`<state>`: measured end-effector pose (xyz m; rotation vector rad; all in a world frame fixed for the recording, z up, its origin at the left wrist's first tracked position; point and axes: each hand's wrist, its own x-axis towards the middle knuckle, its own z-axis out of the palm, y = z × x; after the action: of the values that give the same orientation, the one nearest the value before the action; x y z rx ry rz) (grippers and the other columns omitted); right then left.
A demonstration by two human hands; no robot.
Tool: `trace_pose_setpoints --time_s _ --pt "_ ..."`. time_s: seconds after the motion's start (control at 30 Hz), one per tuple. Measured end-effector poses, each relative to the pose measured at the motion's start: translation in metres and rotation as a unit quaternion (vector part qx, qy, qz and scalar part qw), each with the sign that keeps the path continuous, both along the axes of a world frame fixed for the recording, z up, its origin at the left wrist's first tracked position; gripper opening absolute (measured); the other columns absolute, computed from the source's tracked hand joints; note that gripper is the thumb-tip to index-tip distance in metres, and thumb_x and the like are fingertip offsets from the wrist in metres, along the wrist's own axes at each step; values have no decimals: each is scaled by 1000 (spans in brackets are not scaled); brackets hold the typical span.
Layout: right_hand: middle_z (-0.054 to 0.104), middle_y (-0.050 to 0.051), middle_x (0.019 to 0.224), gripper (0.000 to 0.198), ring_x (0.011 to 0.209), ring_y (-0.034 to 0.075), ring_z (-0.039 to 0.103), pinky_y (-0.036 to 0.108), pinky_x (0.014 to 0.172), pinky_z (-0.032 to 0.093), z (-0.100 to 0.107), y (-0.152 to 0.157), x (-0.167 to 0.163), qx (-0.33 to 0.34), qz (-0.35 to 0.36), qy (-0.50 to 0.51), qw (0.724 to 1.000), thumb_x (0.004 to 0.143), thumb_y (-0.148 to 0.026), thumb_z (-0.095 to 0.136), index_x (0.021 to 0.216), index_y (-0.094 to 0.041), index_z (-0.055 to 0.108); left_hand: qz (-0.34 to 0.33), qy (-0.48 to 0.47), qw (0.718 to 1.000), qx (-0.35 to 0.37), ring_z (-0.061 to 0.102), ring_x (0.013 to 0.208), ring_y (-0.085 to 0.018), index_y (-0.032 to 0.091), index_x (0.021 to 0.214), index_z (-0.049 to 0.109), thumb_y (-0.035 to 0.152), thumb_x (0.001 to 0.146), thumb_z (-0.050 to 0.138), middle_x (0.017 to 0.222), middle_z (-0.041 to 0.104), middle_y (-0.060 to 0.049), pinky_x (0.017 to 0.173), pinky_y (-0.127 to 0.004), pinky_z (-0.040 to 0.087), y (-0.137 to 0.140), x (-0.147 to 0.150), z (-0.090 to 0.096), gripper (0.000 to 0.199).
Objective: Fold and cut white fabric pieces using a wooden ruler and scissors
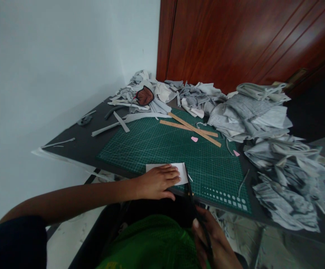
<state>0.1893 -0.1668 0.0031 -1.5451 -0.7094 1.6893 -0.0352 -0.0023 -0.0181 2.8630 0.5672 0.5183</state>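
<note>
Near the front edge of a green cutting mat (140, 145) lies a white rectangular piece (181, 170); I cannot tell whether it is paper or fabric. My left hand (161, 181) rests flat on it, fingers stretched out and pointing right. My right hand (211, 235), below the table edge, is wrapped round the handles of dark scissors (191, 201). Their long blades run up along the right end of the white piece. A thin white strip (190, 178) lies just right of the blades.
Two crossed wooden rulers (196, 130) lie on the mat near a pink scrap (194, 139). Grey and white fabric scraps (142, 80) heap along the back, with a brown piece (144, 96) among them. Folded grey cloth stacks (252, 116) stand at right. A white wall (67, 56) borders the left.
</note>
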Motion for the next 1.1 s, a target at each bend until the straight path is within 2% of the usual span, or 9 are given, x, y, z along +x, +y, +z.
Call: trace_pose_setpoints --time_s 0.3,0.57,0.77,1.1 --pt "47 -12 54 81 37 6 39 18 36 40 4 0 -2 0 9 -7 1000 80 -73 72 137 -20 46 1 4 1000 4 55 137 -33 11 136 63 59 90 69 137 67 -18 122 -50 38 0 1 2 67" --pt "50 -11 56 79 37 5 38 17 35 40 5 1 0 9 11 9 1000 78 -72 75 131 -22 48 6 16 1000 1 55 138 -32 13 135 63 62 92 65 140 65 -17 123 -47 35 0 1 1 65" --pt "50 -11 60 74 36 4 37 14 32 37 5 8 3 8 -18 29 999 73 -72 79 122 -24 52 2 12 1000 -5 54 139 -32 13 135 62 63 94 61 139 65 -17 123 -47 34 0 0 -1 65" --pt "51 -11 61 72 36 3 36 13 31 35 15 21 -1 26 -18 21 999 75 -68 81 123 -23 52 -3 0 1000 -7 54 139 -32 11 135 62 60 93 64 138 66 -17 124 -48 34 1 0 -2 65"
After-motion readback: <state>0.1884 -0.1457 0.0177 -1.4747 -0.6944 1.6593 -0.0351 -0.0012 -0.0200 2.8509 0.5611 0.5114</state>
